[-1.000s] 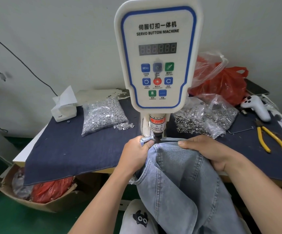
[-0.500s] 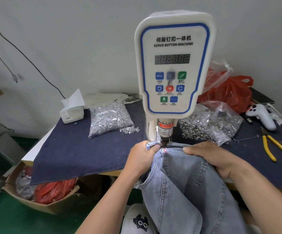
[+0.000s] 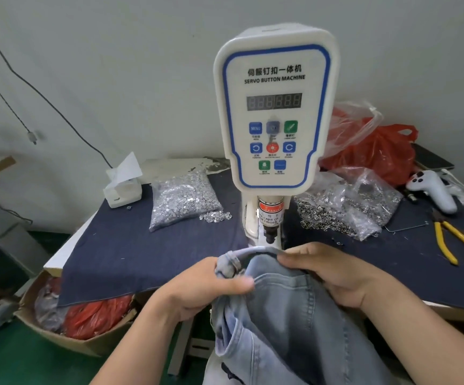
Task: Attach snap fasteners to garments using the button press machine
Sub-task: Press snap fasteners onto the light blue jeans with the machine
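Note:
A white and blue servo button machine [image 3: 273, 112] stands at the middle of the table, its press head [image 3: 270, 233] pointing down. Just below and in front of the head I hold light blue jeans [image 3: 286, 315] by the waistband. My left hand [image 3: 205, 290] grips the bunched left end of the band. On the right part of the band my right hand [image 3: 330, 273] pinches the cloth. The waistband sits a little clear of the press head. A clear bag of silver snap parts [image 3: 182, 200] lies left of the machine; another bag of ring parts [image 3: 344, 207] lies to its right.
Dark blue cloth [image 3: 130, 254] covers the table. A tissue box [image 3: 122, 187] stands back left. Yellow pliers [image 3: 458, 243], a white controller [image 3: 433, 190] and a red plastic bag [image 3: 375, 148] lie right. A cardboard box [image 3: 66, 337] with red bags sits on the floor, left.
Both hands have drawn the waistband back towards me, out from under the press head. My left hand has turned so the thumb lies across the denim. The camera has tilted up.

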`<state>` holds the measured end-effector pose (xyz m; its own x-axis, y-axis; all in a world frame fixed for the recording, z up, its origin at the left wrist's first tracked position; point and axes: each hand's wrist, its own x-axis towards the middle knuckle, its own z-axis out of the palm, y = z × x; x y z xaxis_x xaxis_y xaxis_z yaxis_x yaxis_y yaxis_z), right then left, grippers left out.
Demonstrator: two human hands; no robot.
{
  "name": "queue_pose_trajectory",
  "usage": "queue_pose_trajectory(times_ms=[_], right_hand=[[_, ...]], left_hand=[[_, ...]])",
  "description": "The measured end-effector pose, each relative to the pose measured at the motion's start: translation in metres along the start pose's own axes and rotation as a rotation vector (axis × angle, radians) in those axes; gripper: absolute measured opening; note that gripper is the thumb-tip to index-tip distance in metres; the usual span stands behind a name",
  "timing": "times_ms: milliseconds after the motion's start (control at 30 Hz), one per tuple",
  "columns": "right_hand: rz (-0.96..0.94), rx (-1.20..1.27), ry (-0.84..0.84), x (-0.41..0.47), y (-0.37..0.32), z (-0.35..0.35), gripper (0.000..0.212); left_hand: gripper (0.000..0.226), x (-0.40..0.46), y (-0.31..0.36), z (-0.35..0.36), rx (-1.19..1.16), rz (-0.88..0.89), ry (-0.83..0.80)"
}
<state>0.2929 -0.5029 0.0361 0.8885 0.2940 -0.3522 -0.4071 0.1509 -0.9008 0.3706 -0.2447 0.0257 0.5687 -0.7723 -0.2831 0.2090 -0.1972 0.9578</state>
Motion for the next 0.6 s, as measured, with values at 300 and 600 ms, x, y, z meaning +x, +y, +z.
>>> queue_pose_trajectory(times_ms=[300,600], right_hand=[[-0.127,-0.472,0.052,-0.017,-0.011,0.035,0.013],[-0.207,-0.935,0.973,0.002,-0.017,-0.046,0.021]], left_hand=[[0.039,-0.028,0.044,0.005,0.627,0.027,0.003],[0.048,-0.012,0.04,-0.002,0.36,0.068,0.176]])
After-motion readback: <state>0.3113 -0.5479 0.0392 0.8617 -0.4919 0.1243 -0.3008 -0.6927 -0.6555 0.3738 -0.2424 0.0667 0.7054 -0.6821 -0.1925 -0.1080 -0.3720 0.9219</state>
